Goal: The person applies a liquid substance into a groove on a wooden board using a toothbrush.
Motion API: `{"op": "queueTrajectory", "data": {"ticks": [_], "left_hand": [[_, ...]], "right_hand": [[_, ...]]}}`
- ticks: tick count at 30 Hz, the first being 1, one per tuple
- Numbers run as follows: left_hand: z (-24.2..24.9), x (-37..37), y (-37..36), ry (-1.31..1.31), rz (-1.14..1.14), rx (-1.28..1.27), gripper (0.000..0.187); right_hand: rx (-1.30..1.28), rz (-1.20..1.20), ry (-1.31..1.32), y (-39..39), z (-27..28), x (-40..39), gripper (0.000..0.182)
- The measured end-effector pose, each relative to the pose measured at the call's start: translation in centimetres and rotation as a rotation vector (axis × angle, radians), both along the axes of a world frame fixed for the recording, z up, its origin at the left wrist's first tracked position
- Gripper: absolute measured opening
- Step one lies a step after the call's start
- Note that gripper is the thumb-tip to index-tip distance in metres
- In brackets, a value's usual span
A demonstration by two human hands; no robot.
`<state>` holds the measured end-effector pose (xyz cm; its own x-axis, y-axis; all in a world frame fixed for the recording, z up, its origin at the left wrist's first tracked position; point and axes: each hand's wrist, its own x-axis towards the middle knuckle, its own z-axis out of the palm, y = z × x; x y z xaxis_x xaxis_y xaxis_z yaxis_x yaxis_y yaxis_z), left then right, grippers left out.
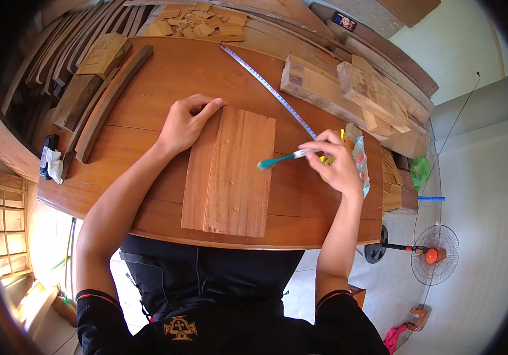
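A rectangular wooden block (239, 171) lies on the brown table (165, 204) in front of me, its long side pointing away. My left hand (187, 123) rests at the block's far left corner, thumb and fingers closed on it. In my right hand (336, 164) is a green toothbrush-like brush (280, 159), pinched near its white part. Its bristle end hangs over the block's right half; whether it touches the wood I cannot tell. An extended measuring tape (268, 87) runs from the far edge toward my right hand, and its yellow case is partly hidden there.
Curved wooden strips (115, 100) lie at the left, near a black object (48, 157) with white tissue. Thick planks (319, 89) occupy the back right. Wood scraps (197, 22) are beyond the table. A plastic packet (360, 165) sits by my right wrist; a fan (435, 254) stands right.
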<state>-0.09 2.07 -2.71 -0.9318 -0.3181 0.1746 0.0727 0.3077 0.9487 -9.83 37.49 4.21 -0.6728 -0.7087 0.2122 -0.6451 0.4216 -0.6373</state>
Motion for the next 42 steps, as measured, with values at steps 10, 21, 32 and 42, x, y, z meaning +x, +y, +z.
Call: {"op": "queueTrajectory", "data": {"ticks": [10, 21, 32, 42], "left_hand": [[0.0, -0.2, 0.0, -0.007, 0.003, -0.015, 0.037], [-0.2, -0.3, -0.1, -0.003, -0.009, -0.006, 0.037], [0.0, -0.2, 0.0, 0.043, 0.005, -0.032, 0.037], [-0.1, -0.1, 0.0, 0.022, -0.004, -0.003, 0.035]], "right_hand": [[0.024, 0.092, 0.004, -1.3, -0.7, 0.4, 0.020], [-0.008, 0.074, 0.072, -1.1, -0.9, 0.2, 0.018], [-0.098, -0.043, 0.209, -1.4, -1.2, 0.0, 0.016], [-0.099, -0.181, 0.044, 0.2, -1.3, -1.2, 0.015]]}}
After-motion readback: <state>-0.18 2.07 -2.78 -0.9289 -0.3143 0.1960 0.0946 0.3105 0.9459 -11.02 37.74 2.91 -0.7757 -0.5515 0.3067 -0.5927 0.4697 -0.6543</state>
